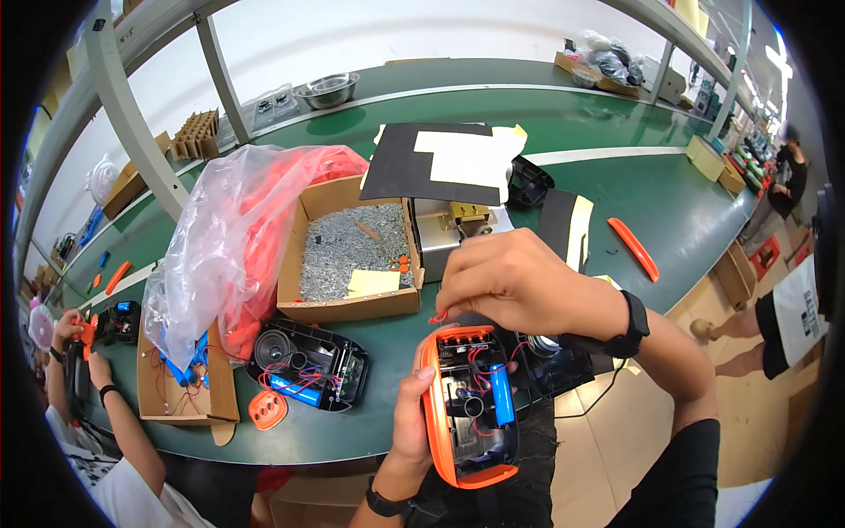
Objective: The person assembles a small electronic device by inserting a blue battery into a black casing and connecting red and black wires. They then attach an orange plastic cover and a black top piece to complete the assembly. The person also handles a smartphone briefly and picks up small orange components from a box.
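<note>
An orange-and-black casing [459, 433], open and tilted, is held over the near edge of a green workbench [326, 440], just right of centre. The left hand [408, 429] is wrapped around its orange left side; the right hand [519, 282], set apart from it, has thumb and fingertips pinched together at a small red strand [439, 317], apparently wire, just above the casing's far end.

Assembly looks partway along. A blue cylindrical battery [503, 394] sits inside and red wires [480, 359] cross the interior, but the casing lies uncovered and at least one strand appears loose, so wiring and closing up seem unfinished. To the left, a black speaker housing [308, 365] with its own battery also lies open, next to an orange four-hole panel [268, 410]. A carton of small silver fasteners [352, 251], apparently screws, stands beyond; a carton of blue batteries [180, 387] sits farther left, and a curved orange strip [634, 249] lies to the right.

The right hand's curled fingers hide exactly how the strand is gripped, and its other end cannot be traced. The left hand's fingers vanish behind the casing. Beneath the right wrist, a black housing half [563, 368] is partly covered; whether its wires join the casing is unclear. At far left, a co-worker's hand [99, 370] appears small and blurred.
</note>
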Demonstrator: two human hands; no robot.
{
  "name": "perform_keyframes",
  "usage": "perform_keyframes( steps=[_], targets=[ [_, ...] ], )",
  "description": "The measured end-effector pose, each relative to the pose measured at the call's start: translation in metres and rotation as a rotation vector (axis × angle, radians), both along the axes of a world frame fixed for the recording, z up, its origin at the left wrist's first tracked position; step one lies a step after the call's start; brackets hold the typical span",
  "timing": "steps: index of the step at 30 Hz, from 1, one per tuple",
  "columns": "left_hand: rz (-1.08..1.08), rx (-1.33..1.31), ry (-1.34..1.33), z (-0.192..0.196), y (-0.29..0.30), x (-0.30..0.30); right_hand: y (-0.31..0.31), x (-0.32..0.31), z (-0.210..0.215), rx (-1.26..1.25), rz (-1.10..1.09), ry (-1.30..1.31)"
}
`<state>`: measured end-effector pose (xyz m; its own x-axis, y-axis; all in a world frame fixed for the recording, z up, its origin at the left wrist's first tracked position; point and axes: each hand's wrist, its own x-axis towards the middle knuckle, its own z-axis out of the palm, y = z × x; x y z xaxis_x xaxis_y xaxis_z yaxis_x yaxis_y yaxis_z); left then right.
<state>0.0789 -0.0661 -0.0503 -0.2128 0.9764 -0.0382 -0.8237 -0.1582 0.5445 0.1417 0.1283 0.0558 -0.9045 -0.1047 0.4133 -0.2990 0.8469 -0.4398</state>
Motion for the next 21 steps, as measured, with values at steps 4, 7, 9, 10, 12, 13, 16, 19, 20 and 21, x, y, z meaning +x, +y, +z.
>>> perform_keyframes(
  steps=[4, 7, 9, 10, 12, 13, 16, 19, 20, 21],
  targets=[
    [-0.098, -0.039, -0.068, 0.002, 0.000, -0.002, 0.012, -0.007, -0.007, -0.040, 0.129, 0.082],
    [-0.034, -0.044, -0.107, 0.011, -0.002, 0.002, 0.012, -0.009, -0.005, 0.024, 0.155, 0.067],
    [-0.038, -0.043, -0.113, 0.013, -0.002, 0.002, 0.010, -0.008, -0.006, 0.095, 0.164, 0.068],
    [-0.043, -0.043, -0.116, 0.014, -0.002, 0.002, 0.010, -0.008, -0.007, 0.106, 0.165, 0.074],
    [-0.051, -0.026, -0.124, 0.011, -0.001, 0.001, 0.010, -0.007, -0.008, 0.128, 0.165, 0.085],
    [-0.056, -0.017, -0.129, 0.011, -0.001, 0.001, 0.010, -0.007, -0.009, 0.136, 0.168, 0.091],
    [-0.065, -0.039, -0.140, 0.013, -0.002, 0.002, 0.012, -0.008, -0.011, 0.147, 0.184, 0.094],
    [-0.084, -0.035, -0.149, 0.012, -0.002, 0.000, 0.016, -0.010, -0.011, 0.145, 0.200, 0.073],
    [-0.084, -0.039, -0.150, 0.013, -0.002, 0.000, 0.017, -0.010, -0.012, 0.144, 0.204, 0.071],
    [-0.082, -0.042, -0.150, 0.013, -0.002, 0.001, 0.018, -0.011, -0.013, 0.143, 0.209, 0.069]
  ],
)
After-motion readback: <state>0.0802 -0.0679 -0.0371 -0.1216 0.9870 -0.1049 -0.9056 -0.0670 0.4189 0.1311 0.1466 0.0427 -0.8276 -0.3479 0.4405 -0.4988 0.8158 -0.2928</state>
